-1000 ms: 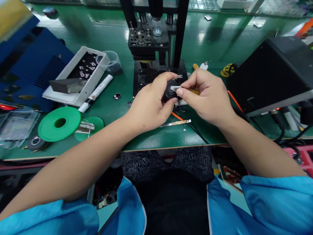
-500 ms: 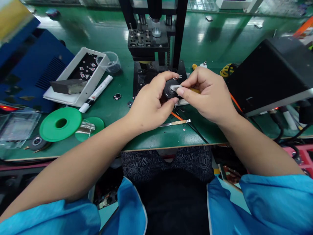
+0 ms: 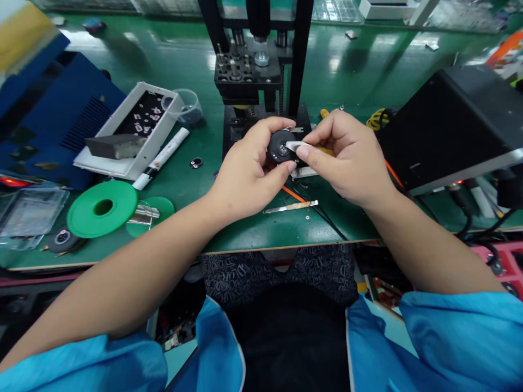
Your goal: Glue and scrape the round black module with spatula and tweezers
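My left hand (image 3: pixel 249 171) is closed around the edge of a round black part (image 3: pixel 279 147), thumb below and fingers above, its face turned towards me. My right hand (image 3: pixel 347 155) pinches a small flat whitish piece (image 3: pixel 295 145) between thumb and finger. The tip of this piece lies over the middle of the black part; whether it touches I cannot tell. Its far end is hidden by my fingers. Below the hands, metal tweezers (image 3: pixel 291 207) lie on the green bench top (image 3: pixel 245 234).
Behind my hands stands a black press (image 3: pixel 253 81). To the left are a solder spool (image 3: pixel 102 208), a white marker (image 3: pixel 165 155), a white tray (image 3: pixel 157 133) of small parts and a clear cup (image 3: pixel 188 106). A black box (image 3: pixel 449 120) stands at right.
The black part has tilted a little and shifted slightly left in my left hand, so its face shows more. My right hand keeps its pinch on the whitish piece, almost unmoved.
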`<state>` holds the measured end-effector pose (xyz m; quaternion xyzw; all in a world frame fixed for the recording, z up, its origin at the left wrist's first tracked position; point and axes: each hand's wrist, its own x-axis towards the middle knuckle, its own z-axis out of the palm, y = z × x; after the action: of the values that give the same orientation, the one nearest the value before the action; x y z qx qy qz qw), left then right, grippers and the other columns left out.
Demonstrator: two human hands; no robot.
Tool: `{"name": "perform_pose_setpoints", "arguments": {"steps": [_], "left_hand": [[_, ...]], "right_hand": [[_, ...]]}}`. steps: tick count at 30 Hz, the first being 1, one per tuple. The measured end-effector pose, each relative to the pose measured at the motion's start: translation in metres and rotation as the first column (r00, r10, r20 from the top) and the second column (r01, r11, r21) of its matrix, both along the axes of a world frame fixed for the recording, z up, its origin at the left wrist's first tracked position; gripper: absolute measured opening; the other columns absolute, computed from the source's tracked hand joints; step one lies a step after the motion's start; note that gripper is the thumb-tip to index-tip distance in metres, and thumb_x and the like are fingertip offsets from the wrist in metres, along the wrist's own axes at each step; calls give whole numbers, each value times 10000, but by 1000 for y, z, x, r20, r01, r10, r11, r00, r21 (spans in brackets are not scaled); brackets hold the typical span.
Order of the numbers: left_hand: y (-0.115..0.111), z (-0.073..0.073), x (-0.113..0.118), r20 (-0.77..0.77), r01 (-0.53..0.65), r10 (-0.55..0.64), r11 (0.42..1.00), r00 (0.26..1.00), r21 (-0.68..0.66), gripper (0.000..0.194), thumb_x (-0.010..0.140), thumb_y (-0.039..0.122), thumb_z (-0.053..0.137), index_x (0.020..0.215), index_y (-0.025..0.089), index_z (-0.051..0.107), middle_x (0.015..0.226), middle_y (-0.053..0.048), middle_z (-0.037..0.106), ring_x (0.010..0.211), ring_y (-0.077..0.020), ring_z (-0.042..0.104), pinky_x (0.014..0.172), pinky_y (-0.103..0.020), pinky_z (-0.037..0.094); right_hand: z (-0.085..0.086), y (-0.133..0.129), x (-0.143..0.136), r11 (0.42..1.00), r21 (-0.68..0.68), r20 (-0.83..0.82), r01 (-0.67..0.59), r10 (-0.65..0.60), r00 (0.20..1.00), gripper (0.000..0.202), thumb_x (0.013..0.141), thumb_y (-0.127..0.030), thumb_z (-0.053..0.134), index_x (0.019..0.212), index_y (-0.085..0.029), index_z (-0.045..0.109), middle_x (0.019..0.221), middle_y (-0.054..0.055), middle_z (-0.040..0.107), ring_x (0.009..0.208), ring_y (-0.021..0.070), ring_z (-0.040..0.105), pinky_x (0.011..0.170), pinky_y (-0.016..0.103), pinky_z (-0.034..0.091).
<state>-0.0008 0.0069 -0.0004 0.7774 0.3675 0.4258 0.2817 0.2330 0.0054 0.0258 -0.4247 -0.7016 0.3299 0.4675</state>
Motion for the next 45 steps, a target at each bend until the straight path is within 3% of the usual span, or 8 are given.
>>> {"name": "perform_pose_setpoints", "arguments": {"steps": [4, 7, 16, 24, 31, 37, 42, 45], "left_hand": [[0, -2, -1, -9, 6, -6, 1000, 1000, 3, 577, 1067, 419, 729, 1626, 306, 639, 1568, -113, 790, 1245, -339, 852, 1016, -537, 774], [1, -2, -1, -18, 5, -5, 1000, 1000, -3, 587, 1055, 404, 721, 1627, 319, 622, 1556, -104, 796, 1199, -318, 851, 951, -508, 768], [2, -1, -3, 2, 43, -43, 999, 999, 16, 575, 1088, 442, 777, 1615, 268, 628, 1599, -130, 774, 1340, -348, 836, 1117, -536, 728], [2, 3, -4, -54, 5, 0, 997, 999, 76, 615, 1022, 329, 772, 1608, 199, 638, 1535, -111, 816, 1135, -264, 838, 954, -465, 733], [-2, 8, -4, -104, 17, -8, 997, 994, 80, 605, 997, 243, 719, 1593, 168, 652, 1567, -115, 820, 1221, -274, 867, 1087, -464, 749], [-4, 13, -4, -181, 9, 20, 987, 983, 159, 546, 998, 202, 670, 1542, 156, 692, 1545, -120, 862, 1307, -295, 881, 1112, -448, 764], [-1, 11, -6, -231, 59, -15, 981, 973, 185, 605, 985, 188, 621, 1588, 160, 669, 1593, -130, 841, 1412, -346, 854, 1200, -534, 739], [0, 10, -8, -269, 70, -28, 987, 963, 147, 615, 981, 199, 633, 1594, 199, 680, 1542, -113, 843, 1332, -363, 862, 1162, -572, 742]], "right_hand": [[0, -3, -2, 999, 37, 13, -2, 2, 1000, 221, 1013, -447, 924, 1080, -309, 765, 1009, 5, 763, 918, 226, 699, 919, 429, 679], [1, -5, -2, 999, 51, 44, -15, 13, 999, 129, 1026, -373, 874, 1051, -305, 767, 1039, 20, 785, 933, 236, 714, 924, 440, 678], [1, -5, 1, 977, 208, 141, -40, 10, 990, 42, 1034, -278, 806, 1007, -288, 776, 1042, 22, 831, 1000, 265, 779, 985, 467, 675], [-1, -2, 5, 942, 333, 218, -30, -45, 975, 70, 1008, -244, 782, 1014, -312, 796, 1074, 24, 879, 1030, 287, 811, 991, 492, 688], [-1, 2, 7, 908, 407, 253, -100, -7, 967, 113, 1003, -195, 774, 998, -301, 811, 1030, 24, 872, 998, 274, 821, 929, 468, 668], [0, 1, 7, 923, 368, 292, -108, -4, 956, 136, 1003, -179, 774, 992, -313, 798, 1020, 29, 862, 987, 286, 802, 917, 488, 657], [0, 1, 7, 934, 330, 322, -136, 24, 946, 139, 993, -167, 761, 957, -300, 780, 986, 21, 834, 992, 273, 793, 915, 470, 647], [1, 2, 7, 940, 302, 315, -156, 56, 947, 140, 1000, -169, 769, 939, -295, 766, 979, 25, 826, 996, 274, 792, 923, 468, 651]]}}
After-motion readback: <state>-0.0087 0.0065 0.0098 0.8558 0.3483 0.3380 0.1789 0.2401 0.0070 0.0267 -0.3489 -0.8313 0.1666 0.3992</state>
